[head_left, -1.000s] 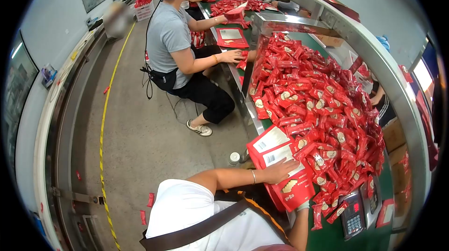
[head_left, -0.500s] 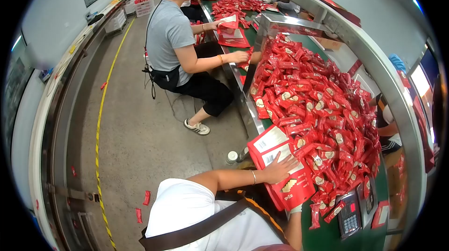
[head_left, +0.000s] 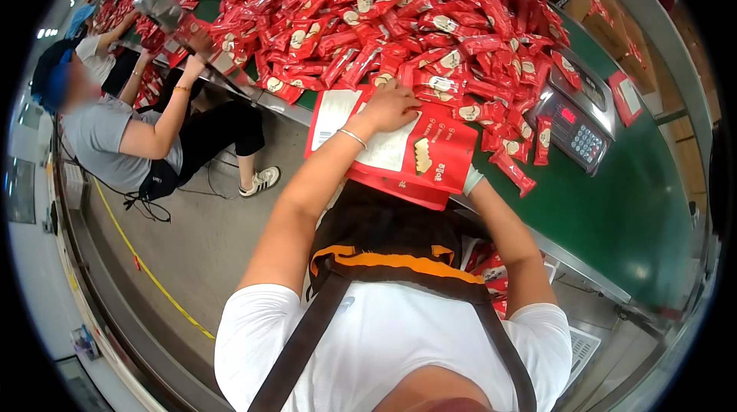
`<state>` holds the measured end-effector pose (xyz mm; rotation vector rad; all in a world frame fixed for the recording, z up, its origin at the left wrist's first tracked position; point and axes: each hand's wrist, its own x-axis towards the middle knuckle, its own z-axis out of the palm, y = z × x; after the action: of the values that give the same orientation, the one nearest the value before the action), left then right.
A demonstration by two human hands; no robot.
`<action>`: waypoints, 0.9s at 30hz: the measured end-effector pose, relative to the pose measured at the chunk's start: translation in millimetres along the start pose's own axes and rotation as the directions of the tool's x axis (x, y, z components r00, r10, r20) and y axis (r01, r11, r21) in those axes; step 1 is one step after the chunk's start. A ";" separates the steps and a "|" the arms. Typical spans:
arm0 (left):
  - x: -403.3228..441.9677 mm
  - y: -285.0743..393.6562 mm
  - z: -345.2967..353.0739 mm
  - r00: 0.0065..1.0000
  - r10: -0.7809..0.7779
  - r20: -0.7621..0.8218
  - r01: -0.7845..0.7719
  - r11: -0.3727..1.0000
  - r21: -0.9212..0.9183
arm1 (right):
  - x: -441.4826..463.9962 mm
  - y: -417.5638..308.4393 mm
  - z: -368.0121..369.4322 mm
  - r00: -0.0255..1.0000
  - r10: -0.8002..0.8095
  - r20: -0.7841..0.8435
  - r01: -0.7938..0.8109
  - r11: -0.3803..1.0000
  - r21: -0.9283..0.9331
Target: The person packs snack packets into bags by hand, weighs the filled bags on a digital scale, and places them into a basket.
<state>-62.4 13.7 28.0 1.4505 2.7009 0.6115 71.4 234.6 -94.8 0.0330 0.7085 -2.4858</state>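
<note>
Several flat red printed pouches (head_left: 453, 147) lie stacked at the near edge of the green table, partly overhanging it. My bare left hand (head_left: 390, 109), a bracelet on its wrist, rests on the top pouch with fingers stretched out towards the packet pile. At the pouches' lower right corner is my right hand (head_left: 473, 180) in a pale glove. Its fingers are hidden behind the pouches, so its grip does not show. Just beyond both hands rises a large heap of small red wrapped packets (head_left: 368, 28).
A digital scale (head_left: 572, 117) with red digits stands right of the heap, with loose packets beside it. Another red pouch (head_left: 626, 97) lies farther right on the green table (head_left: 606, 212). A co-worker in a grey shirt (head_left: 123, 128) sits at the left.
The view has swung round to the right, bringing the scale and table nearer the middle. My left hand has slid towards the pouches' far edge; my right hand stays at their corner.
</note>
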 end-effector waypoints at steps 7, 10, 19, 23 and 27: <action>24.2 17.1 30.4 0.980 0.065 0.186 -0.034 0.986 -0.162 | -10.9 -10.2 50.9 0.985 0.007 0.171 0.008 0.996 -0.084; -9.0 19.4 15.0 0.975 -0.109 0.195 0.170 0.928 -0.331 | -13.0 -9.5 49.1 0.987 -0.003 0.159 0.021 0.993 -0.117; 13.9 -42.3 0.9 0.961 -0.198 0.195 0.206 0.978 -0.020 | -7.4 -8.8 49.1 0.993 -0.011 0.121 0.035 0.979 -0.203; 21.3 -41.0 26.5 0.988 -0.137 0.073 0.135 0.990 0.036 | -11.7 -7.8 50.3 0.994 -0.023 0.103 0.046 0.972 -0.230; 20.6 -6.9 19.3 0.999 -0.013 -0.052 0.003 0.983 -0.184 | -15.4 -5.3 52.0 0.996 -0.030 0.084 0.052 0.961 -0.270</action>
<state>-75.8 33.2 11.3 1.3959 2.6044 0.8845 88.1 220.4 -44.9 -0.1831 1.0191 -2.3910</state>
